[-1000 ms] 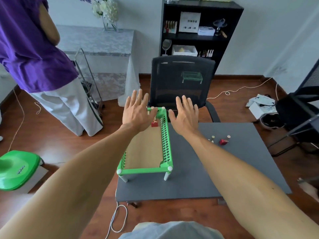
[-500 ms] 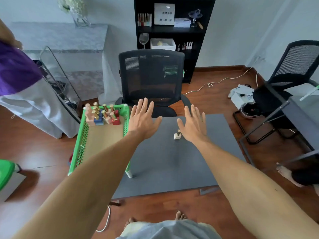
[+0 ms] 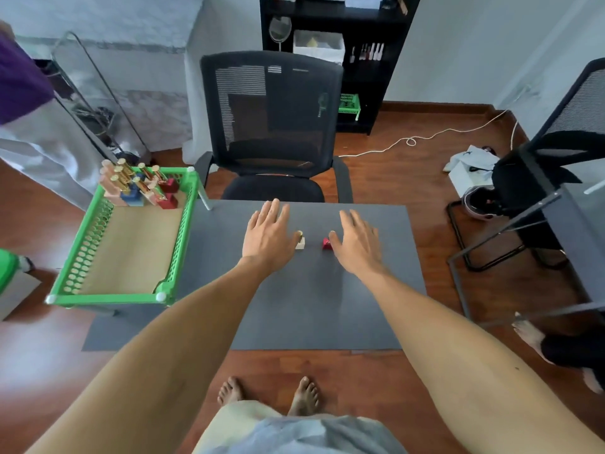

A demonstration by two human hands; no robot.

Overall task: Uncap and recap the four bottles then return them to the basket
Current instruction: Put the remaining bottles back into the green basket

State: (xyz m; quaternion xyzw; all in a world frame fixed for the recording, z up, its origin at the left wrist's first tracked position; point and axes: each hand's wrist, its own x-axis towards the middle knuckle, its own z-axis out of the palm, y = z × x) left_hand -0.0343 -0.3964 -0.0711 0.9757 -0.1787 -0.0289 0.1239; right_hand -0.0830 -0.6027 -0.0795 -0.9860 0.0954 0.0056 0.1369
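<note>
A green basket (image 3: 170, 273) stands on the left of the grey table (image 3: 311, 306). Several small bottles with gold caps (image 3: 140, 188) are grouped at its far end. Two more small bottles stand on the table between my hands: a white one (image 3: 300, 242) and a red one (image 3: 326, 244). My left hand (image 3: 266, 235) hovers flat just left of the white bottle, fingers straight, holding nothing. My right hand (image 3: 357, 242) is spread just right of the red bottle, partly covering it, also holding nothing.
A black mesh chair (image 3: 271, 126) stands behind the table. A person in purple and white (image 3: 29, 126) stands at the far left. Another black chair and a desk (image 3: 556, 191) are at the right. A black shelf (image 3: 334, 44) is against the back wall.
The view has swung right and down, so the basket now sits further left. Both hands have moved down over the table, and the red bottle has come into view beside the white one.
</note>
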